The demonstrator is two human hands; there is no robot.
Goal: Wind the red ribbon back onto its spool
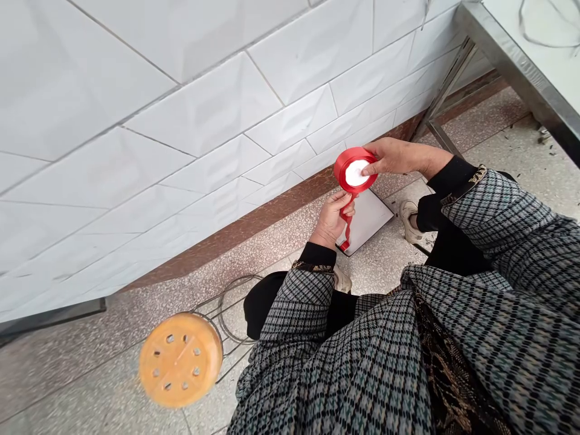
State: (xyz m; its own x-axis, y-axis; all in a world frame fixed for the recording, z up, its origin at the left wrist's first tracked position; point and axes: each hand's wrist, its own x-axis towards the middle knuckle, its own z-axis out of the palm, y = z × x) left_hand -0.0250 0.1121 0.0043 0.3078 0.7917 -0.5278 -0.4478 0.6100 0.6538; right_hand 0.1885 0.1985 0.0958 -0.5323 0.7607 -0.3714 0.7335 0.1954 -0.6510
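Observation:
A roll of red ribbon (pixel 343 162) with a white core is held up in front of me, over the floor near the wall. My right hand (pixel 392 156) grips its right side, the thumb lying on the white core. Just below the roll, my left hand (pixel 333 216) is closed on the ribbon's loose strand. The free tail of ribbon (pixel 347 232) hangs wavy beneath my left fingers. Behind it lies a flat pale board (pixel 374 215) with a dark edge, partly covered by the hands and ribbon.
White tiled wall (pixel 217 109) runs along the left and front. A stool with a round orange seat (pixel 181 359) and thin metal legs stands at lower left. At upper right is a metal-framed table (pixel 512 54) with a cable on its top.

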